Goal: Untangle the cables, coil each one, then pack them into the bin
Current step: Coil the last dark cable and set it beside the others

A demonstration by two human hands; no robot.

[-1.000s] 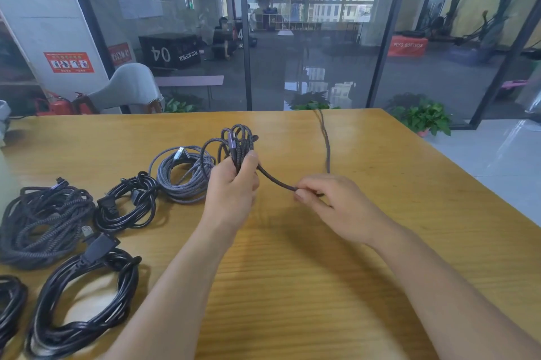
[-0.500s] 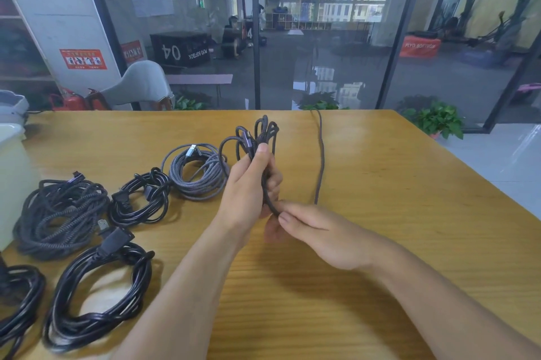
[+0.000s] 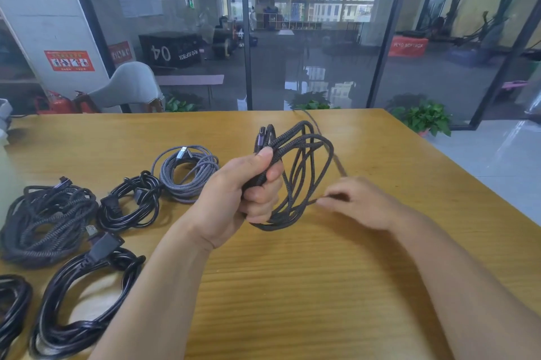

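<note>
My left hand (image 3: 244,192) grips a bunch of loops of a dark braided cable (image 3: 304,166), held above the wooden table (image 3: 292,286); a plug end sticks up above my thumb. My right hand (image 3: 360,204), blurred, pinches the free run of the same cable just right of the loops. That free run trails away over the table toward its far edge. Finished coils lie at the left: a grey braided coil (image 3: 188,172), a small black coil (image 3: 130,203), a large dark braided coil (image 3: 46,222) and a black power cable coil (image 3: 85,295).
Another black coil (image 3: 11,304) is cut off at the lower left edge. A pale container edge (image 3: 4,137) shows at the far left. A glass wall stands behind the table, with a chair (image 3: 128,87) and plants beyond it.
The loops in my left hand have grown wider and swung to the right. My right hand has moved out to the right along the cable, away from my left hand.
</note>
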